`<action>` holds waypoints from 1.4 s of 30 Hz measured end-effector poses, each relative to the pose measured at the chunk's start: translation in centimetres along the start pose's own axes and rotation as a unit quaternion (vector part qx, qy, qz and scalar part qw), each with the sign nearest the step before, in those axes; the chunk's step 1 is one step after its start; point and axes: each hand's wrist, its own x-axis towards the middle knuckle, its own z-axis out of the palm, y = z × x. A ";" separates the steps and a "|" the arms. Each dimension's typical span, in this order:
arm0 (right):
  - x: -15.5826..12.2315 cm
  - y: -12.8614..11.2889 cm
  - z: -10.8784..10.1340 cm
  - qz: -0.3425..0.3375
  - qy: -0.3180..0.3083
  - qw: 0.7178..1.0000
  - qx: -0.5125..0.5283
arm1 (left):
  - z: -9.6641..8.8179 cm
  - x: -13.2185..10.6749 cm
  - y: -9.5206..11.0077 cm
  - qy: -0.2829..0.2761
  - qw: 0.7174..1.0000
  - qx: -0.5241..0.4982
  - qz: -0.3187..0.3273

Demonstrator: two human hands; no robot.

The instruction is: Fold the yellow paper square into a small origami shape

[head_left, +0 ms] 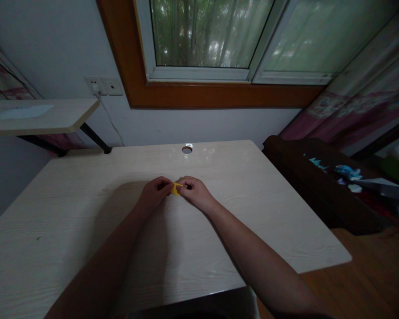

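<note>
Between my two hands is a small yellow piece (pixel 176 189), flat and paper-like, just above or on the pale wood-grain desk (pixel 219 248). My left hand (pixel 155 191) pinches its left side between thumb and fingers. On the right side, my right hand (pixel 194 189) grips it the same way, with the thumb on its face. The fingers cover much of the piece, so its full shape and exact kind are hidden.
A raised shelf (pixel 36 126) on black legs stands at the desk's back left. Near the back edge is a round cable hole (pixel 187 150). A cord (pixel 111 117) hangs from the wall socket (pixel 95 86). Dark furniture (pixel 306 190) holding assorted items stands to the right.
</note>
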 end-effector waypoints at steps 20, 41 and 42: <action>0.0 0.5 0.0 0.001 -0.030 0.999 0.029 | -0.3 0.1 -0.3 -0.015 0.999 -0.028 0.012; -0.2 0.9 0.3 0.069 -0.026 0.991 0.114 | 0.0 0.0 0.1 -0.006 0.997 -0.072 0.015; -0.2 0.9 0.4 0.071 -0.024 0.990 0.118 | -0.1 -0.1 0.1 -0.005 0.997 -0.071 0.013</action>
